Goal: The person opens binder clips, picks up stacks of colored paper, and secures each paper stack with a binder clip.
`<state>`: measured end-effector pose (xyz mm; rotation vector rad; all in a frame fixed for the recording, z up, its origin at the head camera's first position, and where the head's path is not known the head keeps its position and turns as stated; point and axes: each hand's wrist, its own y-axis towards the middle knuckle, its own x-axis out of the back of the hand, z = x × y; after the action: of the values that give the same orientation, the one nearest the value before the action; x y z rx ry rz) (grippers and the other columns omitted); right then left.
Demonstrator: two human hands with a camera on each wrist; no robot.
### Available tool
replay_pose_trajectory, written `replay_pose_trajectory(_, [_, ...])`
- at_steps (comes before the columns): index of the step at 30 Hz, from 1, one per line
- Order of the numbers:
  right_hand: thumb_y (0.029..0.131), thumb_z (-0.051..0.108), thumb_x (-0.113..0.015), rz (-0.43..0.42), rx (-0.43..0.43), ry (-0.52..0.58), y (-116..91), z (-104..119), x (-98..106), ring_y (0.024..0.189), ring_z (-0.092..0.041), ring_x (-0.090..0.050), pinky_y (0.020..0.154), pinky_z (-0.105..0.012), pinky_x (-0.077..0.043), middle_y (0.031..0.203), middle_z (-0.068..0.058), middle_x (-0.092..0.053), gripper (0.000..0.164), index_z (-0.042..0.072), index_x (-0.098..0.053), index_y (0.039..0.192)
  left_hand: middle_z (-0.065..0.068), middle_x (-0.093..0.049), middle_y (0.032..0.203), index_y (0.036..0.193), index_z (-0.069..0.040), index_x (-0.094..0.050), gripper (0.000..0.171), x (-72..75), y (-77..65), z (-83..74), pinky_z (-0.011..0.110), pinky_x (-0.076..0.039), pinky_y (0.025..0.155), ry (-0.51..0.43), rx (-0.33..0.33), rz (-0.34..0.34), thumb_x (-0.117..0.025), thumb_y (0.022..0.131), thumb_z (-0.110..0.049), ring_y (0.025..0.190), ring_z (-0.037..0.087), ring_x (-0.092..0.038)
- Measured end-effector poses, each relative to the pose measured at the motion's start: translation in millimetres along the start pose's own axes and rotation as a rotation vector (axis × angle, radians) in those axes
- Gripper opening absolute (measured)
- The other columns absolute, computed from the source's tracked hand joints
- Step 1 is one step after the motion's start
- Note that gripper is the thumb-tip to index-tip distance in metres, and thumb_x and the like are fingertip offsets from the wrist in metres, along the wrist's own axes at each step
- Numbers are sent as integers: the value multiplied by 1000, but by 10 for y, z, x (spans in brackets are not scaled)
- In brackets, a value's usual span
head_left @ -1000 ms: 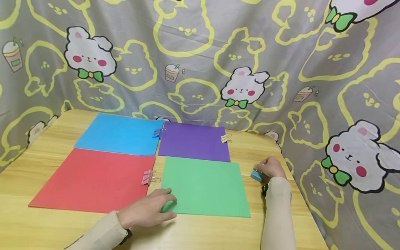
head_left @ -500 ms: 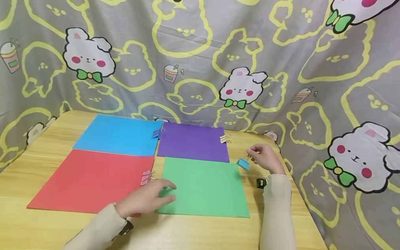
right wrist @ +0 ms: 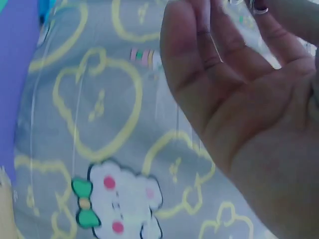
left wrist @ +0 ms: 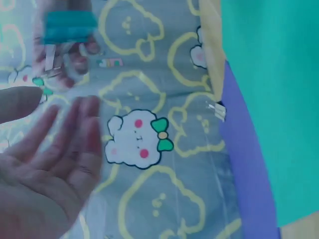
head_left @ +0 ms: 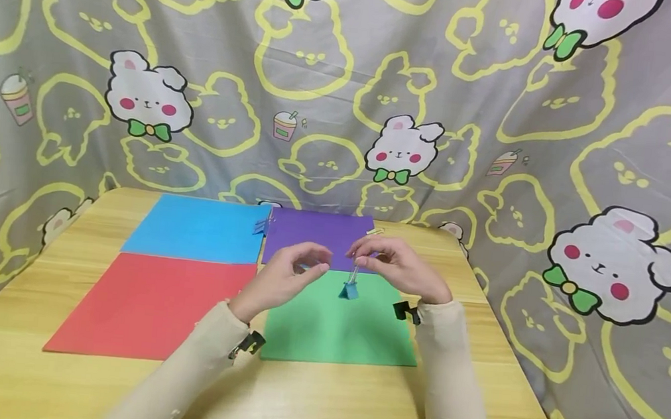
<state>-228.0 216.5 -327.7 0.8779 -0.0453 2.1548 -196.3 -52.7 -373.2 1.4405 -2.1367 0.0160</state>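
Note:
A blue binder clip hangs by its wire handles from my right hand, pinched between thumb and fingers over the green sheet. In the left wrist view the same clip shows as a blurred teal block at the top left. My left hand is raised just left of the clip, its fingers bent loosely with nothing between them. It overlaps the edges of the green and purple sheets in the head view. The right wrist view shows the palm of my right hand, with the wire handles at its fingertips.
A red sheet, a blue sheet and a purple sheet lie flat on the wooden table. A blue-purple binder clip and a yellow one grip sheet edges. A patterned curtain surrounds the table.
My right hand has lifted the blue binder clip from the table at the right and carried it left over the green sheet. My left hand has risen and moved right towards it.

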Motion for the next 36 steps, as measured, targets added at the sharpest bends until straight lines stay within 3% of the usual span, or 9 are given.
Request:
replay_pose_trajectory(3, [101,7,-64,56,75,46,43,46,-83,103,-18,-57,86,-27,-54,114,-11,-64,13,10,-77,98,2,-73,125,136,-15,-64,33,-68,14,-53,35,-58,89,7,-87,-26,-64,104,-25,111,18,-71])
replay_pose_trajectory(6, [100,4,-65,89,146,120,85,53,-130,90,-19,-51,76,-27,-47,100,-8,-58,14,9,-78,96,0,-72,126,135,-16,-65,33,-119,-12,-76,31,-59,86,17,-159,-39,-66,103,-21,108,16,-70])
replay_pose_trajectory(10, [100,1,-63,100,209,248,119,27,-154,80,-20,-53,69,-29,-49,92,-8,-60,14,1,-76,96,-1,-71,123,131,-19,-67,30,-131,-43,-89,29,-59,81,12,-236,-47,-70,101,-21,106,15,-70])
replay_pose_trajectory(14, [101,7,-65,83,237,309,136,13,-179,79,-22,-56,67,-31,-53,92,-11,-66,16,-4,-75,96,-1,-71,119,126,-19,-67,30,-79,-43,-94,30,-58,78,42,-280,-34,-74,97,-22,104,16,-70])
replay_pose_trajectory(20, [101,18,-65,40,268,286,170,8,-240,73,-20,-56,66,-29,-52,82,-8,-63,22,1,-77,92,-7,-70,105,111,-21,-68,23,20,-38,-56,27,-57,75,161,-312,-29,-80,92,-24,97,9,-67])
replay_pose_trajectory(24, [100,19,-66,-33,297,293,169,13,-248,73,-19,-57,64,-29,-53,82,-5,-66,26,-4,-75,92,-9,-70,94,100,-21,-69,15,67,-33,-3,23,-56,67,212,-394,-68,-80,90,-20,85,4,-64])
replay_pose_trajectory(29, [99,17,-69,-194,309,232,146,29,-229,72,-15,-56,61,-26,-49,80,-5,-68,26,-7,-74,92,-4,-71,80,90,-16,-73,10,104,-44,41,21,-52,55,188,-492,-135,-81,88,-10,68,2,-57])
replay_pose_trajectory(32, [98,10,-70,-310,314,187,140,35,-228,71,-13,-56,60,-24,-49,78,-10,-66,21,-10,-74,92,-3,-69,73,83,-14,-71,13,107,-59,57,20,-49,51,163,-489,-191,-81,88,-7,61,2,-54])
replay_pose_trajectory(36, [96,0,-70,-428,334,137,155,40,-253,70,-13,-58,61,-22,-50,77,-16,-66,14,-12,-75,91,-2,-68,67,76,-14,-66,21,90,-67,71,18,-46,47,118,-424,-268,-80,89,-5,55,3,-54])
